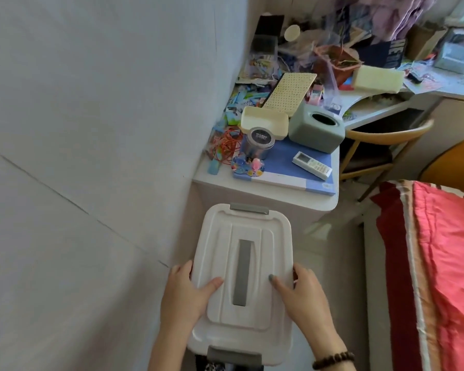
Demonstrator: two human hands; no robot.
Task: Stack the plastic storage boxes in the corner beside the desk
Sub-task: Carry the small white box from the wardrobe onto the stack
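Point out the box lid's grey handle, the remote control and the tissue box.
grey handle (242,273), head view, middle of the strip.
remote control (311,165), head view, middle of its body.
tissue box (310,136), head view, its front wall.

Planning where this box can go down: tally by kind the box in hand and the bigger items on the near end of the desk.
Storage box: 1
Round tin: 1
Cream tray: 1
Perforated board: 1
Green tissue box: 1
Remote control: 1
Total: 6

Smooth white plastic box (241,285); shiny metal tin (259,145).
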